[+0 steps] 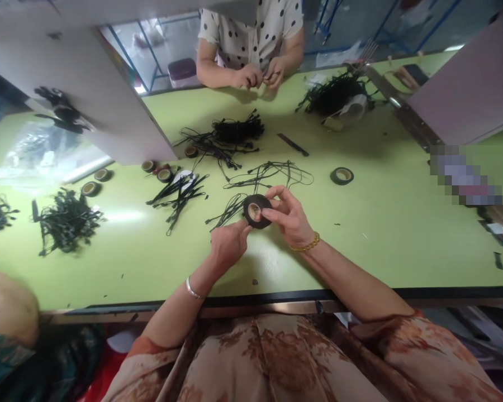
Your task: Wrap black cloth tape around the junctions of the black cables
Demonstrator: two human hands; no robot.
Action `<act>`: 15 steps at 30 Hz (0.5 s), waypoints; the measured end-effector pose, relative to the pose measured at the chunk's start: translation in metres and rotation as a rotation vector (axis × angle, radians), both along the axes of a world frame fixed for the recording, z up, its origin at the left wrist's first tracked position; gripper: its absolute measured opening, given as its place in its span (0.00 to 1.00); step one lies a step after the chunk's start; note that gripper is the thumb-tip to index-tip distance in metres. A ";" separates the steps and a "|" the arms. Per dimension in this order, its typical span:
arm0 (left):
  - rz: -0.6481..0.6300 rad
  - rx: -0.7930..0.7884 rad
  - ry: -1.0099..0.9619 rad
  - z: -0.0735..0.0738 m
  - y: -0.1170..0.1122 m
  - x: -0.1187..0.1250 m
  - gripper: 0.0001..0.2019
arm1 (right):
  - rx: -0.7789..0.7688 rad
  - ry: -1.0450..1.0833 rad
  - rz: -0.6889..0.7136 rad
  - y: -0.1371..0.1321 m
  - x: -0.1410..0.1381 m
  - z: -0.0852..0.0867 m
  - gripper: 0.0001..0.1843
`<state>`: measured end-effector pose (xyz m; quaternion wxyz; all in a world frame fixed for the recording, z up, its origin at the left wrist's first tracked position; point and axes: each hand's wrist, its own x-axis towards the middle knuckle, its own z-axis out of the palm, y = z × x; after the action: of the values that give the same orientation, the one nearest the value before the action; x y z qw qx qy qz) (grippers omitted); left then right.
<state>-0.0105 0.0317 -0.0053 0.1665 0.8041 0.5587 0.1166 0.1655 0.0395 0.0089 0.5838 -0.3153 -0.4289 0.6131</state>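
The person holds a roll of black tape [256, 211] with a pale cardboard core just above the light green worktop [381, 234], close to its near edge. Any print on the roll is too small to read.

The right hand [291, 215] comes at the roll from its right side. The wrist is bent and the fingers are curled, so the grip closes on the rim with the forefinger over the top and the thumb on the face. A gold bead bracelet [307, 244] sits on that wrist. The left hand [228, 243] rises from below and left of the roll, its grip pinched tight, thumb against forefinger, at the lower edge. A silver bangle [193, 290] circles that forearm.

Just beyond the roll lie loose thin black cables [268, 173], and to its right, well apart, a second black tape roll [342, 176] lies flat. Far beyond it, across the worktop, a co-worker in a spotted top has both hands [260, 75] together.
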 end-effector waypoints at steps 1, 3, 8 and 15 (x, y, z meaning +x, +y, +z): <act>0.030 -0.019 -0.026 0.000 0.001 -0.001 0.16 | 0.026 -0.012 0.009 -0.001 0.000 0.001 0.23; 0.076 -0.070 -0.152 0.000 0.003 -0.002 0.15 | 0.078 -0.058 0.038 -0.002 0.002 0.002 0.23; 0.122 -0.339 -0.720 0.004 0.009 -0.007 0.10 | 0.179 -0.178 0.064 -0.001 0.009 0.001 0.24; 0.315 -0.781 -1.305 0.015 0.016 -0.010 0.17 | 0.274 -0.310 0.085 0.003 0.014 -0.006 0.21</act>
<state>-0.0205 0.0479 0.0094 0.7145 0.3670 0.4560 0.3833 0.1799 0.0430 0.0027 0.5219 -0.3052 -0.6060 0.5169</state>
